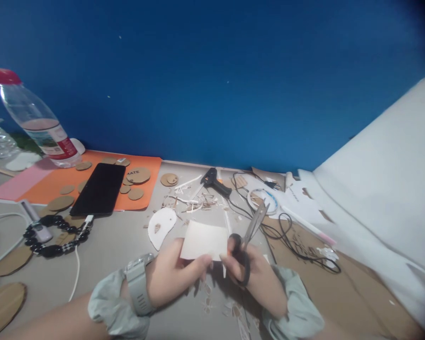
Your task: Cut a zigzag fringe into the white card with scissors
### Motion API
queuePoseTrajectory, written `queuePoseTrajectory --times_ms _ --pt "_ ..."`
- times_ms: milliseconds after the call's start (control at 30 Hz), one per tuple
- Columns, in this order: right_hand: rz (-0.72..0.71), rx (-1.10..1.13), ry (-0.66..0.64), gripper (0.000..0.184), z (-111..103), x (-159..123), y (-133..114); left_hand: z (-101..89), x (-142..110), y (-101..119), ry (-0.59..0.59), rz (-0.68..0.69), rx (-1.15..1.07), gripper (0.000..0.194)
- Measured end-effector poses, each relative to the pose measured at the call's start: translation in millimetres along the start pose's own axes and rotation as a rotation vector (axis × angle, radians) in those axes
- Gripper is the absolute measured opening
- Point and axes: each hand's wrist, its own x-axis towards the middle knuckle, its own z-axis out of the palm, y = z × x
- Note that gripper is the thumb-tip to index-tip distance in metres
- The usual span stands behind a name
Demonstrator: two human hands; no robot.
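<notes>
Rectangular off-white card piece (205, 240), held up over the grey table (118, 257) between both hands. Left hand (172, 274) pinches its lower left edge, thumb on top. Right hand (257, 271) grips black-handled metal scissors (247, 241), fingertips also at the card's right edge; blades slightly parted, pointing up and away from the card. Beyond: paper scraps (198, 203), black glue gun (216, 183). Left: black phone (101, 189) partly on orange sheet (152, 182), round brown cardboard discs around it. Back left: clear plastic bottle (44, 125), red cap on, clear liquid inside reaching about the label's top.
</notes>
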Motion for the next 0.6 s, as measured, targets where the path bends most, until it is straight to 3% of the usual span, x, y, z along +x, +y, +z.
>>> queuePoseTrajectory --times_ms 133,233,400,600 --pt "0.002 0.117 -0.106 0.039 2.7 -3.5 -0.5 0.0 -0.7 11.4 -0.090 0.113 0.097 0.024" --pt "0.036 0.250 -0.234 0.050 3.0 -5.9 -4.0 -3.1 2.3 17.4 0.010 0.143 0.066 0.031" --pt "-0.008 0.184 -0.448 0.069 2.6 -5.6 -10.0 -6.6 7.8 17.1 0.200 -0.083 0.009 0.047" --pt "0.053 0.061 -0.481 0.064 5.0 -2.1 -9.4 -4.4 10.5 26.9 0.266 -0.182 -0.072 0.052"
